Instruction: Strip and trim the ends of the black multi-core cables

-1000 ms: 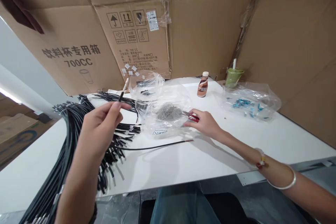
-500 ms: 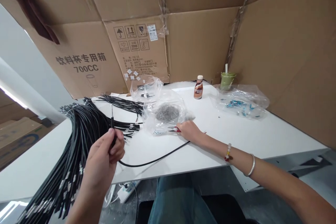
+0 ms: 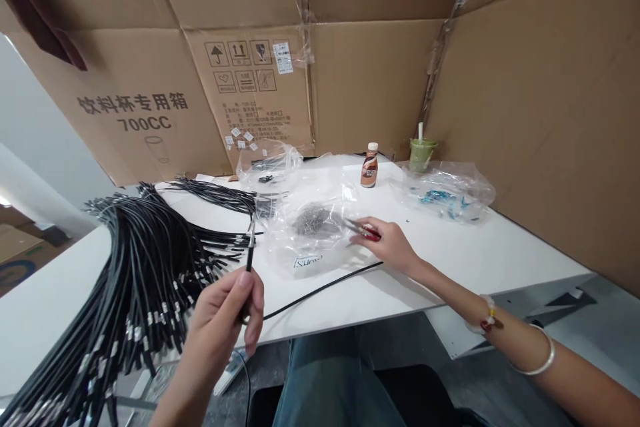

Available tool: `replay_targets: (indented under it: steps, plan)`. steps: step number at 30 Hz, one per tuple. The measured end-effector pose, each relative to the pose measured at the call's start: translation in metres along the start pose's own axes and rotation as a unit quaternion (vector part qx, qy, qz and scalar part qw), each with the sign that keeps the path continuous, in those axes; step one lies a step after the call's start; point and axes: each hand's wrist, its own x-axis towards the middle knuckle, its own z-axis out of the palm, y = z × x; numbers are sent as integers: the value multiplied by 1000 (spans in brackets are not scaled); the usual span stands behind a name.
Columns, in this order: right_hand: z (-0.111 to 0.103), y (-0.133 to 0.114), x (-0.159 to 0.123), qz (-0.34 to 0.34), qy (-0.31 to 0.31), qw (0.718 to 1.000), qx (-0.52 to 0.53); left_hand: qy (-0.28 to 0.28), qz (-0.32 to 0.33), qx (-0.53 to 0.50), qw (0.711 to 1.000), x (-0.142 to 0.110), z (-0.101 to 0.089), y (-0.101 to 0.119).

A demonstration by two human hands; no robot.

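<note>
My left hand point(image 3: 227, 310) is closed round a black cable point(image 3: 250, 259) and holds its end upright. Bare silvery wire sticks out of the top of that end. The rest of the cable runs from below the hand across the table to beneath my right wrist. In my right hand point(image 3: 393, 245) are red-handled pliers point(image 3: 371, 233), their metal jaws pointing left. The jaws are at the right side of a clear plastic bag point(image 3: 285, 250) holding a heap of small grey metal pieces point(image 3: 314, 219). Whether the jaws touch anything inside is unclear.
A thick bundle of black cables point(image 3: 145, 247) covers the table's left side, with more cables point(image 3: 215, 195) behind. At the back stand a brown bottle point(image 3: 369, 168) and a green cup point(image 3: 421, 155). A bag with blue pieces point(image 3: 445, 203) lies right. Cardboard point(image 3: 370, 80) walls the back.
My left hand has shifted right and lower with the cable. My right hand has moved right, and the pliers have lifted slightly to the heap's right side. The view has shifted a little.
</note>
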Motion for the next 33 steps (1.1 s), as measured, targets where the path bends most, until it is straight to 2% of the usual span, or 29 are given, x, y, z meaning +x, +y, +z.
replay_targets:
  steps: [2,4,9,13,18,23,29,33]
  plan:
    - [-9,-8,14,19,25,999,-18,-1,-9,5,1000,-2,2,-4]
    - [-19,-18,35,7,19,999,-43,-7,-13,12,1000,-3,1,-7]
    - [-32,-42,97,-67,-85,985,-135,-18,5,25,1000,3,-8,-20]
    - [-32,-53,122,-68,-140,963,-218,0,5,20,1000,2,-15,-25]
    - [-45,-57,129,-57,-106,964,-238,22,0,16,1000,-3,-15,-24]
    - [-61,-50,127,-59,-63,984,-153,74,15,52,996,-6,-12,-26]
    - [-95,-11,104,-97,-89,991,-3,39,13,108,993,-8,-5,-24]
    - [-113,19,89,-92,-135,984,65,62,15,145,987,-9,-3,-24]
